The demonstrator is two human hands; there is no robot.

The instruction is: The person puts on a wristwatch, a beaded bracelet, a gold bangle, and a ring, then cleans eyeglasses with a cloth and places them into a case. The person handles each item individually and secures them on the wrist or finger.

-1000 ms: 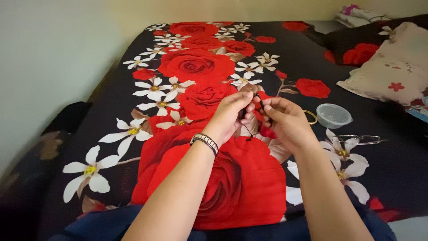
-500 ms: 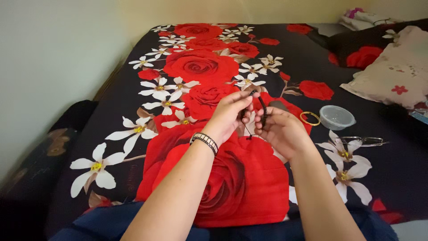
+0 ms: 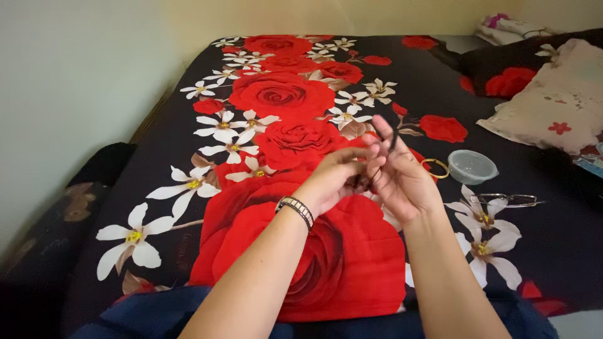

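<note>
Black cord (image 3: 391, 135) is held taut between both hands above the floral bedspread (image 3: 188, 125) | left hand (image 3: 336, 179) is pinched closed on its lower end | right hand (image 3: 402, 179) is half open, cord threaded over raised fingers | lidded tub (image 3: 472, 166), gold ring (image 3: 435, 167), glasses (image 3: 502, 199) are kept within reach

A bed (image 3: 188, 125) with a flowery black cover holds a gold ring (image 3: 436, 167), a clear tub (image 3: 472, 166), glasses (image 3: 505, 199) and a pillow (image 3: 553, 107).

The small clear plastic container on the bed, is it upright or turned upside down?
Cannot tell for sure. The clear container sits flat beside the yellow ring, but its rim and any lid are too blurred to read.
</note>
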